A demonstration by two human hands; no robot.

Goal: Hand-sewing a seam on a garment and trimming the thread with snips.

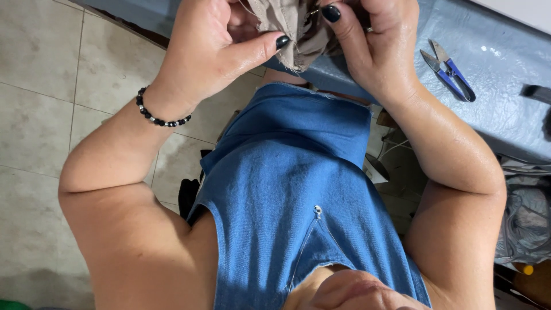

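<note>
- One piece of beige cloth (290, 31) is held up between both hands, at the top middle of the view, above the near edge of the table; its frayed lower edge hangs free.
- Left hand (212, 51): cloth is pinched at its left side, thumb pressed in from below, other fingers curled behind the fabric and mostly hidden.
- Right hand (376, 43): cloth is pinched at its right side, one dark-nailed fingertip pressed on the front; the remaining fingers are bunched behind, cut off by the frame edge.
- Two dark-painted nails are seen, one per hand.
- One ring (370, 29) is seen on a right-hand finger.
- One black bead bracelet (158, 115) with a few pale beads is worn on the left wrist.
- One pair of blue-handled thread snips (450, 72) is lying on the table, blades apart, just right of the right hand, not touched.
- One table (505, 115) with a shiny blue-grey cover is seen at the upper right.
- One dark strap end (536, 92) is lying at the table's right edge, well apart from the snips.
- One blue denim garment (298, 189) is worn by the person, with one small metal eyelet on its front.
- One grey crumpled bundle (525, 212) is seen below the table at right; kind cannot be told.
- Tiled floor (40, 86) is seen at the left.
</note>
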